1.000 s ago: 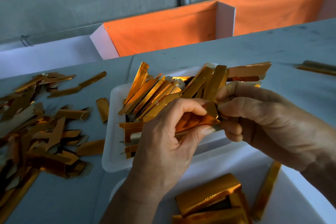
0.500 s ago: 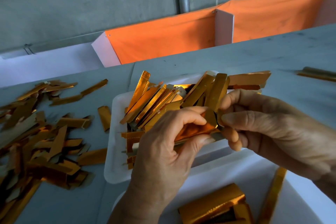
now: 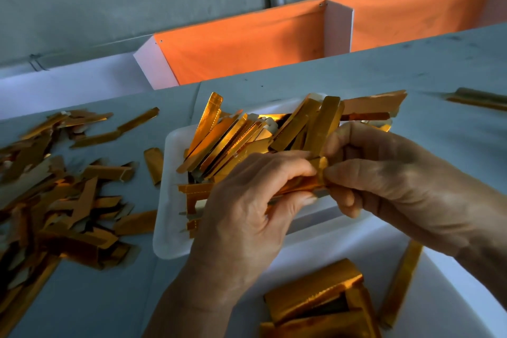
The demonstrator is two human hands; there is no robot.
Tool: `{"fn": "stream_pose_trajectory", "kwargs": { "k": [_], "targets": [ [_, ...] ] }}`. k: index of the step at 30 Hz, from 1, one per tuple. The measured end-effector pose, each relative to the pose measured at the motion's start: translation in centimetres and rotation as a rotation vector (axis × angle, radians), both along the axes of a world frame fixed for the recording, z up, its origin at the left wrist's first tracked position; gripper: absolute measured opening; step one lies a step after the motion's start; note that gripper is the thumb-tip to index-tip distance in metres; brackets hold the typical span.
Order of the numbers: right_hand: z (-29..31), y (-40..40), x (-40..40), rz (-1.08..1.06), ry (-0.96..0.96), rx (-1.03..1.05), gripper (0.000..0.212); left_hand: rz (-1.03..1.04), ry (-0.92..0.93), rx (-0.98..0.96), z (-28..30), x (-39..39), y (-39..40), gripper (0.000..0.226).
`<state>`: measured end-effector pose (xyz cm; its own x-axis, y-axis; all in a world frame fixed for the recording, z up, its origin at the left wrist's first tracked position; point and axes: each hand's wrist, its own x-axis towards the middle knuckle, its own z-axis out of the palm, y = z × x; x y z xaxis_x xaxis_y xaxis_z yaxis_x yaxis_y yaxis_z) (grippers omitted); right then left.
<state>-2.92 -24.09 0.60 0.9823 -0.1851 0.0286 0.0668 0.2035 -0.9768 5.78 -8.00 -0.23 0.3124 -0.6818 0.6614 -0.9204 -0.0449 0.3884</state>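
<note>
A gold foil piece (image 3: 304, 185) is held between both hands above a white tray (image 3: 167, 228). My left hand (image 3: 247, 217) grips its left part between thumb and curled fingers. My right hand (image 3: 384, 181) pinches its right end, where a small flap (image 3: 321, 163) stands up. The tray holds several flat gold foil strips (image 3: 233, 137) leaning in a fan. Much of the held piece is hidden by my fingers.
A loose heap of gold strips (image 3: 55, 200) covers the table at left. A second white tray (image 3: 452, 282) in front holds folded gold boxes (image 3: 315, 291) and one strip (image 3: 400, 280). Another gold piece (image 3: 477, 99) lies far right. Orange cloth bins (image 3: 247, 41) stand behind the table.
Both hands stay on the gold piece. My right fingers have worked its end so the flap is folded up; the hands have barely shifted.
</note>
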Motion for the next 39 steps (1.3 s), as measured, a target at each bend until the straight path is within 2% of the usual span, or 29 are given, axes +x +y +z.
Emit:
{"fn": "stream_pose_trajectory", "kwargs": {
  "k": [2,4,8,10,18,31,39],
  "targets": [
    [0.07,-0.28,-0.03,0.015,0.018,-0.055,0.015,-0.012,-0.006,0.003,-0.2,0.07,-0.11,0.024],
    [0.15,-0.37,-0.02,0.023,0.026,-0.02,0.011,-0.007,0.044,-0.001,-0.53,0.17,-0.11,0.025],
    [0.35,-0.2,-0.07,0.003,0.023,0.072,0.022,-0.038,0.31,-0.086,-0.83,0.4,-0.16,0.026],
    [0.47,-0.02,-0.08,-0.01,0.013,0.107,0.018,-0.055,0.358,-0.104,-0.92,0.41,-0.18,0.027],
    [0.84,-0.51,-0.57,0.035,0.065,0.022,0.022,-0.021,0.173,-0.046,-0.87,0.34,0.05,0.025],
    [0.53,0.06,-0.4,-0.051,0.06,-0.033,0.021,-0.019,0.095,-0.013,-0.58,0.11,0.09,0.023],
    [0.84,-0.24,-0.56,-0.005,0.04,-0.11,0.026,0.003,0.074,-0.018,-0.56,0.06,0.08,0.024]
  ]
}}
